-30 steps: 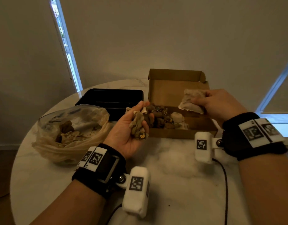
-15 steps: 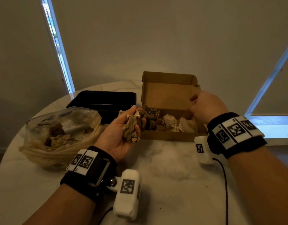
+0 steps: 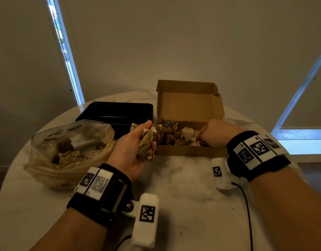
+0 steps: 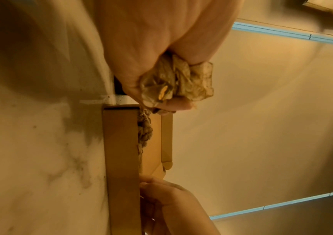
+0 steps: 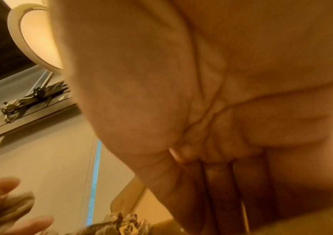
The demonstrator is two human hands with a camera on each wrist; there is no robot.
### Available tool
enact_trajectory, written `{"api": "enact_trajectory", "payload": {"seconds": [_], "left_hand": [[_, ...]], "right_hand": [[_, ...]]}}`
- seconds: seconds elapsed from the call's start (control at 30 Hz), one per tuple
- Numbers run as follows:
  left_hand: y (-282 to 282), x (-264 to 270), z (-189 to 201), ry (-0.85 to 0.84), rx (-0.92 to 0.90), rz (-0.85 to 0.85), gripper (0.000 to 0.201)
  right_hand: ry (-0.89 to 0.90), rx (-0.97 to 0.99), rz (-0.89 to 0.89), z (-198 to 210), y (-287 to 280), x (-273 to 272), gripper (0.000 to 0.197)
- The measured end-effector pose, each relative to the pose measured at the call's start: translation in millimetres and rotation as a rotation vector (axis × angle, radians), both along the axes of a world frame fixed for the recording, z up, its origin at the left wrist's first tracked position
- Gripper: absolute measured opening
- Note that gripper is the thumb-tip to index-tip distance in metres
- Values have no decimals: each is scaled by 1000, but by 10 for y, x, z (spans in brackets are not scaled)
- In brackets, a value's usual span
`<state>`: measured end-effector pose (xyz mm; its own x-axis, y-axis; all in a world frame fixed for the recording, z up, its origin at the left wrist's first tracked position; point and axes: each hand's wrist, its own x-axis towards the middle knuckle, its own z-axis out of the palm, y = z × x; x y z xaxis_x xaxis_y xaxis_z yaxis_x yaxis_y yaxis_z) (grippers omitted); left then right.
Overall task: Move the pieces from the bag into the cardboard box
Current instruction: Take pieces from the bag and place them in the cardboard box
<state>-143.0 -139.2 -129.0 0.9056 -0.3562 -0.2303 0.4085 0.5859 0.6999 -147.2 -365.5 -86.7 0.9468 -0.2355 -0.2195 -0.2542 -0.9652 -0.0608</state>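
Gripping a crumpled clump of pieces (image 3: 146, 144), the left hand (image 3: 132, 151) waits beside the cardboard box (image 3: 190, 151), probably for room. Inside it the right hand (image 3: 214, 132) reaches down; I cannot tell its fingers' state. More pieces remain in the bag (image 3: 69, 147) on the table (image 3: 183, 187).

No readable words or numbers. Small tag (image 3: 149, 157) hanging from the crumpled piece in the left hand (image 3: 130, 151) bears a yellow bean-like emblem. Tags among pieces in the cardboard box (image 3: 187, 150): marks too small.
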Motion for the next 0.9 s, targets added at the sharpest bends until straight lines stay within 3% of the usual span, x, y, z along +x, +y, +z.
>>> {"api": "enact_trajectory", "payload": {"seconds": [0.13,0.23,0.3,0.4,0.53,0.77,0.9], "left_hand": [[-12,-13,2,-15,16,11,27],[-20,-26,7,-10,-36,-25,37],[-28,-27,11,-7,-76,-47,38],[-36,-25,13,13,-126,-59,34],[-11,0,16,55,-202,-63,31],[-2,3,11,43,-258,-67,30],[6,24,-4,39,-262,-67,30]], "right_hand": [[8,-5,-26,10,-17,-46,36],[-166,178,-71,101,18,-150,32],[-317,358,19,211,139,-280,23],[-241,520,192,319,397,-457,5],[-159,288,211,204,559,-398,15],[-228,288,242,90,531,-367,21],[-164,210,241,94,543,-341,18]]}}
